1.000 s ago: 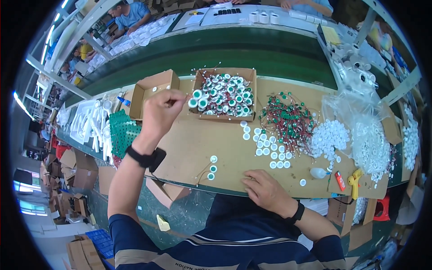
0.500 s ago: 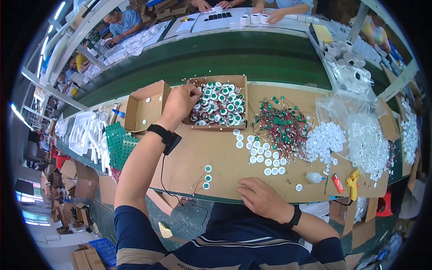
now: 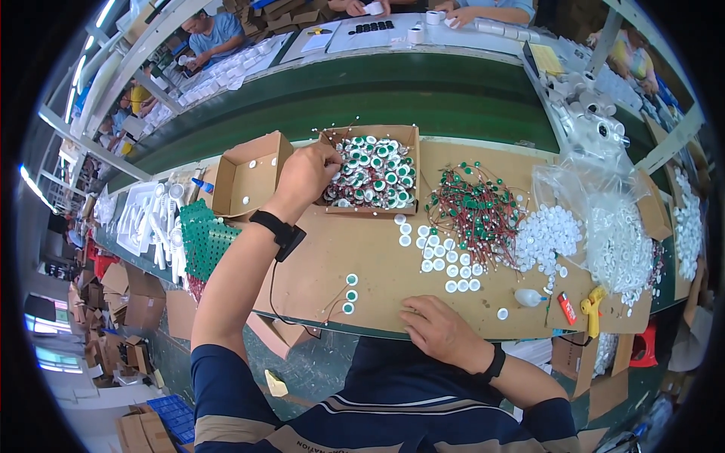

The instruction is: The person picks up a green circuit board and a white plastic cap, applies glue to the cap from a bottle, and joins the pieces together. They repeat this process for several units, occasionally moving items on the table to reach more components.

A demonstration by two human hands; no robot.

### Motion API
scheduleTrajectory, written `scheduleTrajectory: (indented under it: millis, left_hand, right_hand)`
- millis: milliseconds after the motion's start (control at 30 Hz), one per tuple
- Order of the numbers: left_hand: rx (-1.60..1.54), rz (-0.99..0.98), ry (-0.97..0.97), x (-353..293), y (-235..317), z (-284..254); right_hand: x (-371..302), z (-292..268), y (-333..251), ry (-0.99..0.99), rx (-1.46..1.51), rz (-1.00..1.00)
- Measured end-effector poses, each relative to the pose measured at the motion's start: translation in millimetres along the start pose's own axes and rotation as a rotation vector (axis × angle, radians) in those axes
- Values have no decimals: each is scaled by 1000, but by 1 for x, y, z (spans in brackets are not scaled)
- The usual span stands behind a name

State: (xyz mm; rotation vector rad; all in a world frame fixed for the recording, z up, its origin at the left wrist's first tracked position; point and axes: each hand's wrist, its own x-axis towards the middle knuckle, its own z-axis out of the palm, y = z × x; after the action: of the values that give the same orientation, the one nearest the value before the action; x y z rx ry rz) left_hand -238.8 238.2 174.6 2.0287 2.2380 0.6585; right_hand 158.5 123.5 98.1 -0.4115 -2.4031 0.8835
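Note:
My left hand point(image 3: 304, 175) reaches over the left wall of a cardboard box point(image 3: 371, 212). Its thumb and fingers are pinched together at the pile inside; whatever is between them is hidden. White round caps with green discs and thin red wires point(image 3: 376, 170) fill that box. My right hand point(image 3: 440, 329) lies at the near edge of the cardboard-covered table point(image 3: 302, 264), fingers loosely stretched and holding nothing visible. To its left sits a short column of white caps with green discs point(image 3: 350, 294), wires trailing. Plain white caps point(image 3: 451, 269) lie in rows beyond my right hand.
Left of the full box stands another box point(image 3: 249, 175) with a few caps. Green perforated boards point(image 3: 208, 240) lie farther left. Rightward are wired green discs point(image 3: 476, 211), loose white caps point(image 3: 547, 234), a squeeze bottle point(image 3: 530, 297), a red lighter point(image 3: 566, 308) and a yellow glue gun point(image 3: 593, 309).
My left hand has dipped slightly lower at the box, fingers still pinched. My right hand stays in place. Across the belt, co-workers' hands have shifted white cylinders apart.

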Motion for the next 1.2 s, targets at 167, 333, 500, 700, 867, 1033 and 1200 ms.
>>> scheduleTrajectory:
  millis: [167, 333, 500, 700, 867, 1033, 1200]
  left_hand:
    - [-14, 2, 22, -2, 0, -4]
    - [-7, 110, 131, -12, 0, -17]
    - [-23, 156, 308, -48, 10, -41]
    - [-152, 122, 259, -143, 19, -55]
    - [-311, -110, 28, -201, 40, -58]
    - [-322, -215, -225, -230, 56, -42]
    - [-206, -46, -177, -252, 68, -27]
  right_hand:
    - [0, 0, 0, 6, -6, -6]
    - [1, 0, 0, 11, -11, -19]
    - [-2, -1, -4, 8, -9, -19]
    - [-3, 2, -5, -2, 6, -5]
    - [-2, 1, -4, -30, -45, 11]
    - [4, 2, 0, -11, -65, 19]
    - [1, 6, -2, -13, -55, 21]
